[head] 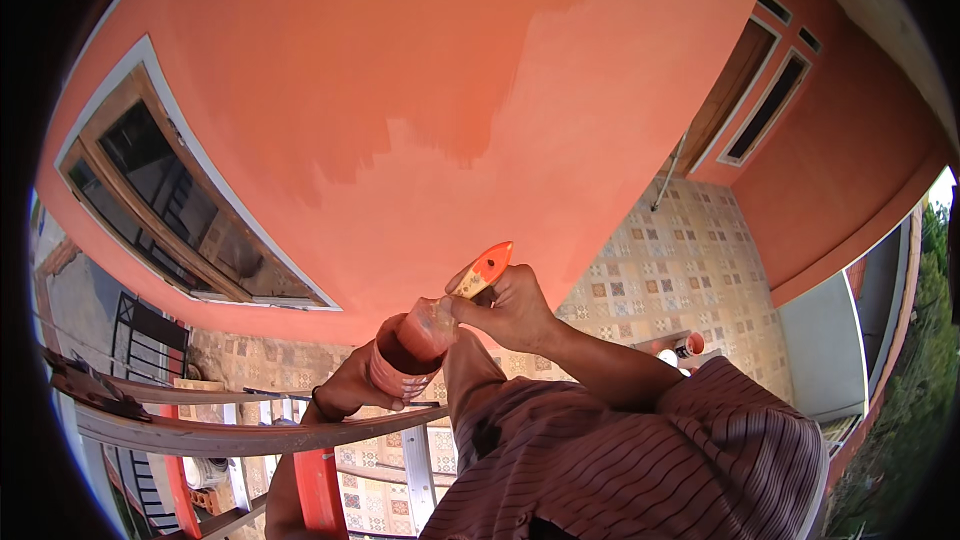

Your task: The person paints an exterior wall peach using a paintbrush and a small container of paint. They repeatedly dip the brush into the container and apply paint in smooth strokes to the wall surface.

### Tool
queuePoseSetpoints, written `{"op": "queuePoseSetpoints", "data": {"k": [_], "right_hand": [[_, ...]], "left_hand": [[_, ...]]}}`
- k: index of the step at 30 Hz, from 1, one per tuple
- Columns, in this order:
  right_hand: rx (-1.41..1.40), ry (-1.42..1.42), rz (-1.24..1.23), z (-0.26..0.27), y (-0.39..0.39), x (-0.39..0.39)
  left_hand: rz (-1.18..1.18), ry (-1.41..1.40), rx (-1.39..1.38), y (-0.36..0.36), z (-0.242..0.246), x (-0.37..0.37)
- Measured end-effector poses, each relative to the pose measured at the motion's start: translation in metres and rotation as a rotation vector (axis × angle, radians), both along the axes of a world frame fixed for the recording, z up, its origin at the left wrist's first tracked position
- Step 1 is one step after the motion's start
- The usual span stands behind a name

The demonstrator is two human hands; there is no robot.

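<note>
My left hand [349, 384] grips a small paint-smeared plastic cup [411, 382] from its left side, in front of my body. In my right hand [521, 311] is a wide paintbrush [480, 275] with an orange-and-yellow handle, its tip pointing up and away. The brush's head slants down to the mouth of the cup; its bristle tips are hidden there. How much paint the cup contains I cannot tell. Before me rises a salmon-coloured wall [600, 89], with a ragged-edged patch of deeper orange paint [420, 37] over its upper middle.
A ladder with red rails [319, 491] and metal parts stands at lower left, beside a long curved-looking bar [262, 435]. A white-framed window [202, 195] is set in the wall at left. Paint containers [688, 345] stand on the patterned tile floor [660, 270] at right.
</note>
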State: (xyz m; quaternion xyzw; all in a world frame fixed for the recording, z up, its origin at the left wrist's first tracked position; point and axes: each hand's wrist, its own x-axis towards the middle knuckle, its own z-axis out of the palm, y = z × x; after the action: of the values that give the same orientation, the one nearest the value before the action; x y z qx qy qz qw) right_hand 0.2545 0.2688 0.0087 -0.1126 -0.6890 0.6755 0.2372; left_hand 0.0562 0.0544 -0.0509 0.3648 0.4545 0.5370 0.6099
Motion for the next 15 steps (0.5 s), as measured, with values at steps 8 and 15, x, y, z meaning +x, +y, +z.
{"op": "queuePoseSetpoints", "data": {"k": [8, 15], "right_hand": [[0.078, -0.075, -0.022, 0.0, 0.0, -0.001], [0.154, -0.077, -0.012, 0.006, -0.002, 0.001]], "left_hand": [[0.007, -0.005, -0.039, -0.003, -0.01, -0.003], [-0.089, 0.038, -0.113, -0.003, -0.016, -0.013]]}}
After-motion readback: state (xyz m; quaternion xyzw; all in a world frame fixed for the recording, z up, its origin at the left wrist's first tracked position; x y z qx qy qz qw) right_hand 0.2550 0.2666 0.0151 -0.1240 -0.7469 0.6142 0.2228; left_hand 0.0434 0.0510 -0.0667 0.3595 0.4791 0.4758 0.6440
